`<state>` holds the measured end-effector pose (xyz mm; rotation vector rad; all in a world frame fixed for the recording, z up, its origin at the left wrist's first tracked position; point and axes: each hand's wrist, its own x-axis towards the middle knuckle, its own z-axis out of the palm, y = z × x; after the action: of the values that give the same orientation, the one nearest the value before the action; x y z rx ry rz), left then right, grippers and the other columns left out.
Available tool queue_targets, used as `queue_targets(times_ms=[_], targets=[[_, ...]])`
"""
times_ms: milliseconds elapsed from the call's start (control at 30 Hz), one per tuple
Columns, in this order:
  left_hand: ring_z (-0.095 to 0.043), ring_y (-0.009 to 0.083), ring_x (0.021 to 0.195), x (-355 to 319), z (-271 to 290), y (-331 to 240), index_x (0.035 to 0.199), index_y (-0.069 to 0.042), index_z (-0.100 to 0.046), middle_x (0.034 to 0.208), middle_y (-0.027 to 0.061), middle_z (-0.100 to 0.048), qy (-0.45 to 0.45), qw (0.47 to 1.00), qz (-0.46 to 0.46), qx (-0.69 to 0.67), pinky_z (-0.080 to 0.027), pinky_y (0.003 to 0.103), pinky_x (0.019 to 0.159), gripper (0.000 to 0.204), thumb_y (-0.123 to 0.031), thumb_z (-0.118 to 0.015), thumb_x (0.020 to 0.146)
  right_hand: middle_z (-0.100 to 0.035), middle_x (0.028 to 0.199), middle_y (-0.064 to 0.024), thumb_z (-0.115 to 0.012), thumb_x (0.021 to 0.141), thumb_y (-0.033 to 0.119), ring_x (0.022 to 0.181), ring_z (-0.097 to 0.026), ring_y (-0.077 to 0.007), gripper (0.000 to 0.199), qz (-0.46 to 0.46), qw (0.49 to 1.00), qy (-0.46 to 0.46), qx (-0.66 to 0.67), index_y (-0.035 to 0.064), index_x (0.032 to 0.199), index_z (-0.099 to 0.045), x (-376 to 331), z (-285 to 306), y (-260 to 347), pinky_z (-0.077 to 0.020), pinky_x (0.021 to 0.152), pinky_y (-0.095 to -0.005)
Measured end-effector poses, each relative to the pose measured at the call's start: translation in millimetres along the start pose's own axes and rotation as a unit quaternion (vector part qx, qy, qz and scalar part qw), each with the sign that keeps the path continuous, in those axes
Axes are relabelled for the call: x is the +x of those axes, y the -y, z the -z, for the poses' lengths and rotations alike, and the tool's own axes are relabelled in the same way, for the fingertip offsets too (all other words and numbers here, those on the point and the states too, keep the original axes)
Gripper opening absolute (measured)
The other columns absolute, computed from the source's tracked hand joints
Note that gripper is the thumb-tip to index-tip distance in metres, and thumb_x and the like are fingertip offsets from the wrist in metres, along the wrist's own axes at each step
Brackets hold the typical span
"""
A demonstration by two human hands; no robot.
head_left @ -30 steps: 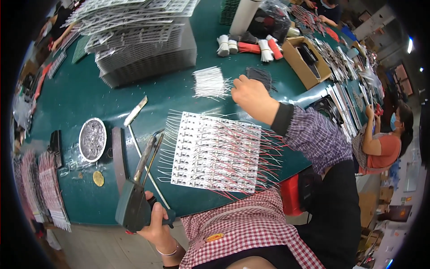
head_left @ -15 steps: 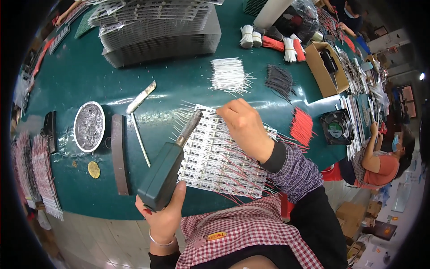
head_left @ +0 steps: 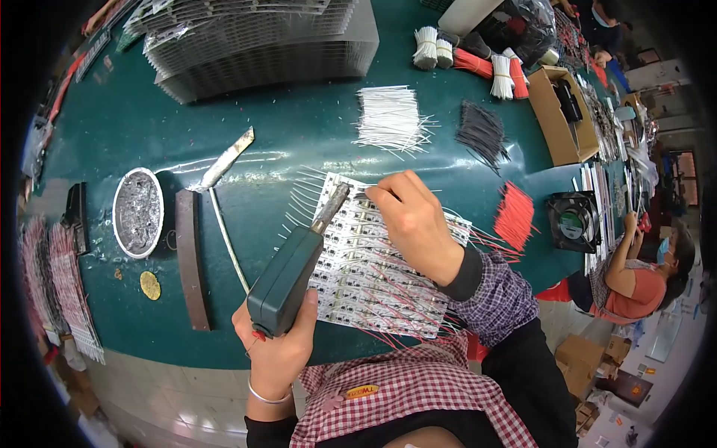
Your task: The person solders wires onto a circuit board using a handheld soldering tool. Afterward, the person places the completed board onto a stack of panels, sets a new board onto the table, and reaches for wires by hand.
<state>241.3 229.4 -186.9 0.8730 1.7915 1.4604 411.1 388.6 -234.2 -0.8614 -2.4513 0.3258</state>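
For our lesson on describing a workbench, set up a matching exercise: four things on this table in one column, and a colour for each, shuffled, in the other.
Things:
1. soldering tool in the left hand
2. loose wire pile at the top middle
3. wire pile right of the board panel
4. open box

Colours:
a. red
b. brown
c. dark green
d. white

Pairs: 1-c, 2-d, 3-a, 4-b

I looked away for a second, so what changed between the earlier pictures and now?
The right hand came back from the loose white wire pile to the white circuit board panel. The left hand raised the dark green soldering gun, tip onto the panel. Panel and pile stayed put.
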Motion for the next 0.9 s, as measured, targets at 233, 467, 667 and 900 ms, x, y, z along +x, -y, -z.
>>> queue_targets(times_ms=[233,467,667,900], targets=[[-0.058,0.0104,0.067,5.7,-4.7,1.3,0.091,0.005,-0.066,0.079,0.0066,-0.066,0.017,0.999,-0.022,0.037,-0.047,0.025,0.062,0.017,0.003,-0.074,0.076,-0.055,0.092,-0.0107,-0.06,0.071,-0.004,0.088,-0.055,-0.0266,0.026,-0.005,1.0,0.003,0.003,-0.0017,0.096,-0.063,0.8,1.3,0.9,-0.0511,0.071,-0.0347],[-0.058,0.0111,0.067,7.0,-8.8,1.6,0.089,0.005,-0.066,0.079,0.0076,-0.066,0.018,0.999,0.0,0.028,-0.047,0.026,0.061,0.016,0.002,-0.074,0.075,-0.054,0.092,-0.0109,-0.059,0.07,-0.004,0.088,-0.055,-0.0264,0.025,0.003,1.0,0.008,-0.001,-0.0021,0.095,-0.062,3.2,4.4,2.5,-0.0514,0.071,-0.0342],[-0.059,0.0132,0.064,8.6,-9.5,3.3,0.086,0.005,-0.065,0.078,0.0076,-0.065,0.018,0.999,-0.017,0.043,-0.047,0.027,0.06,0.015,0.0,-0.074,0.076,-0.053,0.093,-0.0114,-0.059,0.07,-0.004,0.09,-0.054,-0.0264,0.026,0.002,1.0,0.018,-0.008,-0.0026,0.095,-0.062,2.7,5.2,2.8,-0.0516,0.072,-0.0337],[-0.062,0.0141,0.069,0.7,-2.0,2.6,0.09,0.004,-0.066,0.082,0.0078,-0.067,0.009,0.997,-0.018,0.077,-0.048,0.027,0.063,0.018,0.0,-0.076,0.076,-0.053,0.093,-0.0115,-0.059,0.069,-0.005,0.089,-0.054,-0.0264,0.027,0.006,1.0,0.015,-0.016,-0.0032,0.096,-0.062,2.1,4.9,2.4,-0.0514,0.071,-0.0339]])
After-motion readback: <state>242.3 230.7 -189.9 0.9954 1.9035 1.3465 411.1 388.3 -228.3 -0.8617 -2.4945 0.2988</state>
